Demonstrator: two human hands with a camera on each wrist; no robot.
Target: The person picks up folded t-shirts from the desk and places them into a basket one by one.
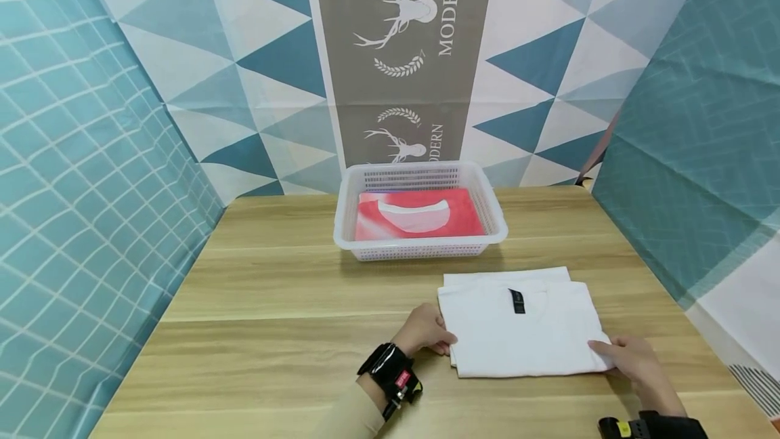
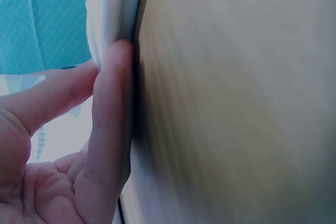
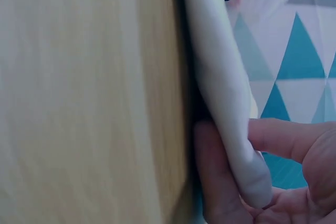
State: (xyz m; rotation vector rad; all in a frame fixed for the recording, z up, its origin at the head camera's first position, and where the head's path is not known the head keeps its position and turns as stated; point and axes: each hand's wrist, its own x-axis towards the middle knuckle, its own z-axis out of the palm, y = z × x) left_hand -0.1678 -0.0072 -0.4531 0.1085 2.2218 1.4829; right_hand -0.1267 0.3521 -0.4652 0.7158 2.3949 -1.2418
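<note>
A folded white T-shirt (image 1: 518, 334) with a small black neck label lies on the wooden table (image 1: 274, 330), near the front edge. My left hand (image 1: 429, 332) holds its left edge, thumb on top and fingers slipped under. In the left wrist view a finger (image 2: 107, 114) lies flat between the table and the white cloth (image 2: 110, 9). My right hand (image 1: 627, 356) pinches the shirt's front right corner. The right wrist view shows fingers (image 3: 215, 182) below the folded cloth (image 3: 220, 93) and the thumb above it.
A white plastic basket (image 1: 420, 246) stands behind the shirt at the table's middle, with a folded red shirt (image 1: 420, 215) inside. Patterned teal and white cloth walls close in the table on the left, back and right.
</note>
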